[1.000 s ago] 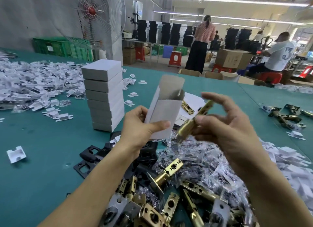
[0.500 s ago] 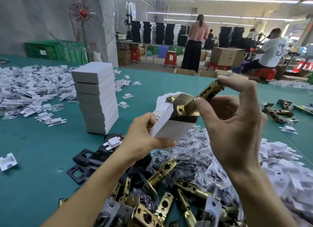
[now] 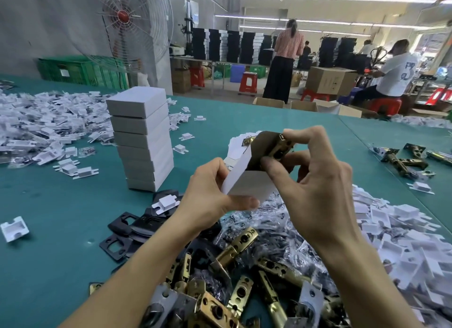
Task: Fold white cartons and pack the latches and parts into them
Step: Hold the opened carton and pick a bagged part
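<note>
My left hand (image 3: pixel 215 200) gripped the white carton (image 3: pixel 249 180) by its lower end, thumb across the front. I held it in the air above the green table (image 3: pixel 61 217), open mouth tilted up and away. My right hand (image 3: pixel 315 188) pinched a brass latch (image 3: pixel 276 150), part of it already inside the carton mouth. Loose latches (image 3: pixel 239 278) and bagged parts (image 3: pixel 276 227) lay piled underneath. A stack of closed cartons (image 3: pixel 141 136) stood further back, black plates (image 3: pixel 127 232) near its base.

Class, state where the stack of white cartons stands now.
In the head view, the stack of white cartons stands left of centre on the teal table, beyond the left hand.
</note>
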A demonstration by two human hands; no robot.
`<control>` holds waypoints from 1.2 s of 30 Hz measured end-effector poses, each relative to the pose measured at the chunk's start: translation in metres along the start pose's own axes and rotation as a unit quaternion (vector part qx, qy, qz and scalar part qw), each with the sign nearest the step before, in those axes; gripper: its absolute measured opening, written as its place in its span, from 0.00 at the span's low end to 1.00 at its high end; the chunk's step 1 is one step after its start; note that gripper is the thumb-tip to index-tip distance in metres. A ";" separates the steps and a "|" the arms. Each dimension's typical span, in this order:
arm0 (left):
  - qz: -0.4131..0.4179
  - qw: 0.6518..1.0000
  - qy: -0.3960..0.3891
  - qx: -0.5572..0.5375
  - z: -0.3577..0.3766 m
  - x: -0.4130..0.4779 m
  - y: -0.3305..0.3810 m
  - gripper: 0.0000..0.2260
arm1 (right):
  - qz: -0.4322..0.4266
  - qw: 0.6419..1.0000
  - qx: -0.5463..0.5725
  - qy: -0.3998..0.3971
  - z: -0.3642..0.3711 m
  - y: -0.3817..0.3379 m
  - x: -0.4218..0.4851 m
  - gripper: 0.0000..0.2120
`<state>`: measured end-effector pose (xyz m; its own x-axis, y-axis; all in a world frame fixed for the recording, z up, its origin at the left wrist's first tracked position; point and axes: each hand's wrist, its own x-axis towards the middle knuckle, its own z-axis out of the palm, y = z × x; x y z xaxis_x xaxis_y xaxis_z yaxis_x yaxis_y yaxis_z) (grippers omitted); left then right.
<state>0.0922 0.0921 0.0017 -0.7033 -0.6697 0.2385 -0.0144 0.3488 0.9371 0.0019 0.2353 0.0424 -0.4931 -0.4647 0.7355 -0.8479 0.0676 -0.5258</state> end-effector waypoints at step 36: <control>-0.083 0.946 -0.155 -0.272 -0.006 -0.007 0.013 0.22 | 0.172 0.972 0.082 -0.137 -0.017 0.035 0.009 0.18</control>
<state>0.1016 0.0974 0.0133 -0.8993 -0.4318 0.0689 0.1657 -0.1909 0.9675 -0.0358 0.2486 0.0377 -0.6526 -0.6593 0.3735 -0.5878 0.1294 -0.7986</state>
